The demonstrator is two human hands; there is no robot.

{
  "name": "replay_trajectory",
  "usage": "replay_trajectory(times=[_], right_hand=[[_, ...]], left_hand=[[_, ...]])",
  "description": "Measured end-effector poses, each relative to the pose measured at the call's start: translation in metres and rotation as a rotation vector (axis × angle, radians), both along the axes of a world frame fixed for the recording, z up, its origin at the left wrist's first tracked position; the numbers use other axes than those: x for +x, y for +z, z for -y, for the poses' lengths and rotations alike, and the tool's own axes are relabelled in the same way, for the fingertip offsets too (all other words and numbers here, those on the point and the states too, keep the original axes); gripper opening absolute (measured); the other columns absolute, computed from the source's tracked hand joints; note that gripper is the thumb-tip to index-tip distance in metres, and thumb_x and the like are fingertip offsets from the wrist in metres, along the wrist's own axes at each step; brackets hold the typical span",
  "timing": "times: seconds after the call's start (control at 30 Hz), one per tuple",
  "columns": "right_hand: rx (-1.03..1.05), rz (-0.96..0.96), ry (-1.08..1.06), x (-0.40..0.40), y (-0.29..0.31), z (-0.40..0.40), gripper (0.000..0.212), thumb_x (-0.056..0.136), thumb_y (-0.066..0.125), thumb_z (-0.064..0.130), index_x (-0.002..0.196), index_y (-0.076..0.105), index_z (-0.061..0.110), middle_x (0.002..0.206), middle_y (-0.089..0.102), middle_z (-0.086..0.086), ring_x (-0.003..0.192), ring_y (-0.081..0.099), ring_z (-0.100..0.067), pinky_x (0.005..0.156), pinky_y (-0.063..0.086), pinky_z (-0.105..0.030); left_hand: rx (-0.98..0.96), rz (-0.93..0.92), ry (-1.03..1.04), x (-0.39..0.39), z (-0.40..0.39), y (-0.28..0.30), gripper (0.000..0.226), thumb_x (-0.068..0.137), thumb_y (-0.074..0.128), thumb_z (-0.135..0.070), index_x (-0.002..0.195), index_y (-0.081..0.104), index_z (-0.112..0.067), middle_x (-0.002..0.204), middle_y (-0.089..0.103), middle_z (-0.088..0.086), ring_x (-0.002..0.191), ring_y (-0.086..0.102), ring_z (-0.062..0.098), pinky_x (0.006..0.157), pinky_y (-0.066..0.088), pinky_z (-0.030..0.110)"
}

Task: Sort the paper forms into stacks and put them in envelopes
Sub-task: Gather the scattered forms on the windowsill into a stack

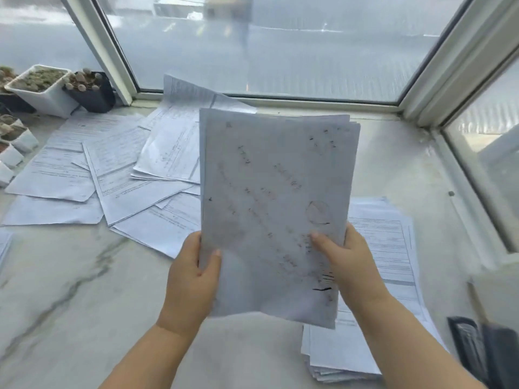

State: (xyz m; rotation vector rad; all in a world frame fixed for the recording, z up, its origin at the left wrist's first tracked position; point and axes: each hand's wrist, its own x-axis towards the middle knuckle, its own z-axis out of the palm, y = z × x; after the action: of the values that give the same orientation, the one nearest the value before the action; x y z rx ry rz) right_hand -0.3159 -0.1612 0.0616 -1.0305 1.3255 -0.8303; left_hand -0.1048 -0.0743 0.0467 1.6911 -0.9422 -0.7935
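Held item: thin sheaf of white paper forms with show-through handwriting (276, 209), being lifted upright above the pale marble-veined worktop (84, 290), clear of everything below.

Grip: left hand (191, 279) pinching the sheaf's lower left edge, thumb in front; right hand (351, 262) pinching the lower right edge, thumb likewise across the face. Both closing on the same sheets.

Lying beneath and right: neat squared stack of printed white forms (393, 248), partly hidden by the sheaf. Lying left: loose fan of scattered white printed forms (118, 175), overlapping, some reaching the window frame (280, 101).

Risks, judged:
- Top edges fanning unevenly; sheets probably sliding out if either pinch is slackening.
- Sheaf being held only at the bottom; likely flopping forward or creasing.
- Sheaf possibly landing on the wrong pile, mixing sorted with unsorted.
- Scattered forms possibly being swept into the small white and black plastic plant pots (56, 85) at far left.

Edges and room: glass hemming in the far and right sides; bare marble lying open near left and centre. No envelopes showing.
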Motion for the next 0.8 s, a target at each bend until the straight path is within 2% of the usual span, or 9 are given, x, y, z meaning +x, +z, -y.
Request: replay_trajectory(times=[0.07, 0.17, 0.3, 0.4, 0.47, 0.53, 0.6, 0.7, 0.8], right_hand=[[-0.052, -0.091, -0.084, -0.033, 0.007, 0.008, 0.026, 0.088, 0.064, 0.008, 0.104, 0.062, 0.028, 0.096, 0.074, 0.002, 0.089, 0.071, -0.020, 0.078, 0.059, -0.042], [0.004, -0.339, -0.103, -0.091, -0.001, 0.011, 0.037, 0.088, 0.058, 0.009, 0.112, 0.051, 0.037, 0.102, 0.071, -0.003, 0.091, 0.069, -0.027, 0.074, 0.057, -0.042], [0.119, -0.641, -0.036, -0.141, -0.018, 0.002, 0.059, 0.089, 0.064, 0.018, 0.141, 0.038, 0.026, 0.134, 0.054, -0.009, 0.122, 0.054, -0.027, 0.093, 0.048, -0.038], [-0.057, -0.806, 0.023, -0.139, -0.018, 0.002, 0.059, 0.091, 0.065, 0.018, 0.144, 0.038, 0.018, 0.139, 0.041, 0.000, 0.126, 0.046, -0.018, 0.097, 0.039, -0.029], [-0.181, -0.742, 0.068, -0.120, -0.016, 0.006, 0.043, 0.091, 0.063, 0.016, 0.132, 0.051, 0.021, 0.128, 0.048, 0.010, 0.117, 0.050, -0.010, 0.093, 0.039, -0.024], [-0.163, -0.586, 0.147, -0.091, -0.016, 0.012, 0.026, 0.091, 0.062, 0.014, 0.113, 0.060, 0.028, 0.112, 0.061, 0.014, 0.101, 0.058, -0.002, 0.087, 0.044, -0.022], [-0.041, -0.424, 0.249, -0.057, -0.017, 0.016, 0.021, 0.091, 0.061, 0.013, 0.104, 0.063, 0.029, 0.100, 0.069, 0.010, 0.094, 0.064, -0.001, 0.083, 0.047, -0.021], [0.275, -0.131, 0.308, -0.005, -0.022, 0.026, 0.022, 0.093, 0.061, 0.013, 0.114, 0.063, 0.019, 0.104, 0.072, 0.000, 0.098, 0.068, -0.011, 0.090, 0.054, -0.030], [0.592, 0.128, 0.184, 0.038, -0.038, 0.032, 0.027, 0.094, 0.061, 0.011, 0.121, 0.057, 0.011, 0.111, 0.069, -0.011, 0.104, 0.067, -0.021, 0.089, 0.054, -0.034]], left_hand=[[0.029, -0.041, -0.078, -0.030, 0.013, 0.008, 0.020, 0.079, 0.053, -0.028, 0.096, 0.055, -0.038, 0.092, 0.066, -0.024, 0.083, 0.061, -0.006, 0.067, 0.045, 0.007], [0.181, -0.067, -0.193, -0.080, 0.025, -0.001, 0.014, 0.088, 0.059, -0.019, 0.095, 0.057, -0.031, 0.085, 0.067, -0.014, 0.079, 0.063, 0.000, 0.064, 0.047, 0.011], [0.359, 0.063, -0.285, -0.125, 0.024, -0.027, 0.018, 0.093, 0.054, -0.022, 0.111, 0.053, -0.025, 0.095, 0.061, -0.015, 0.087, 0.060, 0.009, 0.077, 0.049, 0.026], [0.420, 0.287, -0.246, -0.123, 0.016, -0.036, 0.045, 0.093, 0.054, -0.030, 0.135, 0.038, -0.029, 0.108, 0.046, -0.015, 0.097, 0.051, 0.007, 0.080, 0.041, 0.023], [0.387, 0.331, -0.192, -0.108, 0.011, -0.036, 0.050, 0.092, 0.057, -0.027, 0.138, 0.038, -0.025, 0.113, 0.042, -0.011, 0.101, 0.048, 0.008, 0.084, 0.039, 0.022], [0.352, 0.364, -0.158, -0.085, 0.008, -0.036, 0.048, 0.090, 0.060, -0.022, 0.136, 0.043, -0.022, 0.114, 0.044, -0.010, 0.101, 0.048, 0.008, 0.086, 0.038, 0.021], [0.330, 0.442, -0.127, -0.057, 0.007, -0.040, 0.049, 0.089, 0.063, -0.021, 0.134, 0.045, -0.020, 0.119, 0.044, -0.011, 0.111, 0.047, 0.008, 0.093, 0.035, 0.019], [0.326, 0.608, -0.096, -0.011, 0.013, -0.050, 0.063, 0.084, 0.070, -0.027, 0.138, 0.041, -0.014, 0.136, 0.042, -0.002, 0.131, 0.038, 0.017, 0.106, 0.028, 0.024], [0.473, 0.796, -0.131, 0.032, 0.025, -0.070, 0.091, 0.082, 0.065, -0.049, 0.151, 0.017, -0.016, 0.159, 0.013, 0.005, 0.147, 0.007, 0.024, 0.118, 0.006, 0.039]])
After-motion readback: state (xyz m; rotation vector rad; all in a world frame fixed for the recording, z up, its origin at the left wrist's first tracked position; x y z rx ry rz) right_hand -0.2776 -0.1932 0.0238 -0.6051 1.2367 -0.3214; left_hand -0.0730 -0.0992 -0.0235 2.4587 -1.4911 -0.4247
